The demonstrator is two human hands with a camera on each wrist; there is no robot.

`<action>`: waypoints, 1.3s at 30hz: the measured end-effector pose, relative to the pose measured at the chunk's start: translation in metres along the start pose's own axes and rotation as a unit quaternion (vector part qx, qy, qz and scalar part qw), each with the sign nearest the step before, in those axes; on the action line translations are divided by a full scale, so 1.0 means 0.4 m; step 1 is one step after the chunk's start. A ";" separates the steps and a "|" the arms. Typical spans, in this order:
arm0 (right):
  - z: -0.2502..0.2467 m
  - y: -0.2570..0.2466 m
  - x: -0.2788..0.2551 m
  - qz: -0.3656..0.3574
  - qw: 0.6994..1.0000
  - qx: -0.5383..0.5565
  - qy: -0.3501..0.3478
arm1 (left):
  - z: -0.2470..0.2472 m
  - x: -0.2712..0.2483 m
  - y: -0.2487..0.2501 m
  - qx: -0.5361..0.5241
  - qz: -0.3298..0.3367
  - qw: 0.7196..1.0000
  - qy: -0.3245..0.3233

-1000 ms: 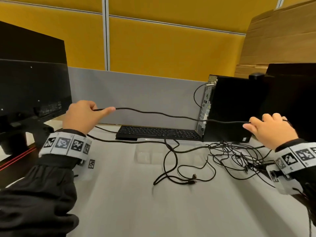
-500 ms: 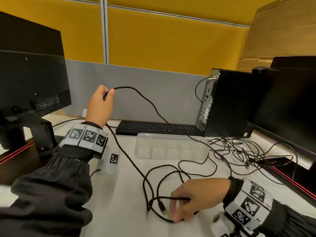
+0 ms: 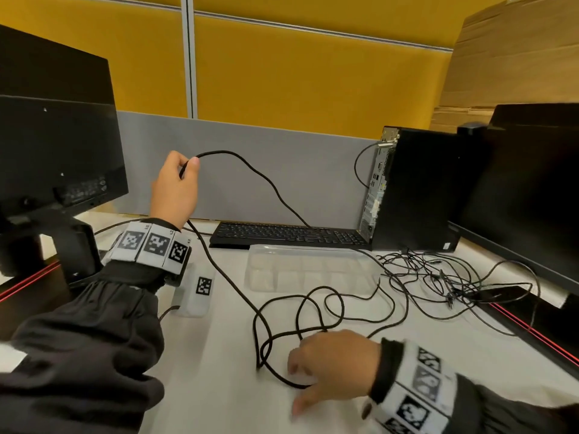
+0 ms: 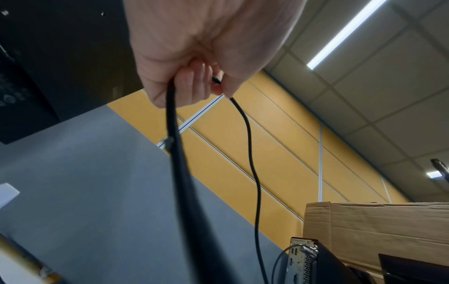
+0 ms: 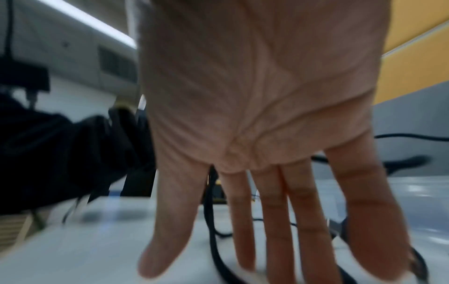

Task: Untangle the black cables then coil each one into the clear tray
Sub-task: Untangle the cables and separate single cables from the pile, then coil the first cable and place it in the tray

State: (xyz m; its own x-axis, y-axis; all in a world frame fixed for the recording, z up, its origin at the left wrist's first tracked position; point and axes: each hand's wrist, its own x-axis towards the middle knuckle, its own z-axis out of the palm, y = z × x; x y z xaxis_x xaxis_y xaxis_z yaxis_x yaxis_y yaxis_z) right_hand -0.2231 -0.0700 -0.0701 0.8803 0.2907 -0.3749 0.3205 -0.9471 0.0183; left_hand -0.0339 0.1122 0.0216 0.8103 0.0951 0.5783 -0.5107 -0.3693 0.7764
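My left hand (image 3: 178,180) is raised above the desk's left side and grips a thick black cable (image 3: 250,170); in the left wrist view the fingers (image 4: 194,84) curl round the black cable (image 4: 252,163), which hangs down in two strands. That cable drops to loose loops (image 3: 300,314) on the white desk. My right hand (image 3: 329,368) reaches down over the near loop with fingers straight and spread; the right wrist view shows the fingers (image 5: 274,221) over the cable (image 5: 213,230), blurred. The clear tray (image 3: 310,270) lies in front of the keyboard. A tangle of thin black cables (image 3: 445,277) lies to the right.
A black keyboard (image 3: 288,234) and a computer tower (image 3: 416,189) stand at the back. Monitors flank the desk at left (image 3: 56,136) and right (image 3: 526,189). A small tagged white block (image 3: 197,292) lies near my left wrist. A grey partition runs behind.
My right hand left the tangle at the right, dropped to the near loop, and its fingers have now straightened. My left hand lifted the cable higher.
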 end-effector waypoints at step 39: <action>-0.246 0.204 -0.107 0.118 0.877 0.187 0.426 | -0.042 -0.017 0.106 0.052 0.184 0.981 -0.022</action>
State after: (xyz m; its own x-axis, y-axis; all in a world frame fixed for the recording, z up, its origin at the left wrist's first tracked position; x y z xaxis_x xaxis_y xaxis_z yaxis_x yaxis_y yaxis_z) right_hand -0.2003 -0.1464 0.0386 0.8998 -0.0737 0.4301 0.0977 -0.9266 -0.3632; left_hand -0.0659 0.1113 0.0548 0.5889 -0.1015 0.8018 -0.7413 -0.4630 0.4859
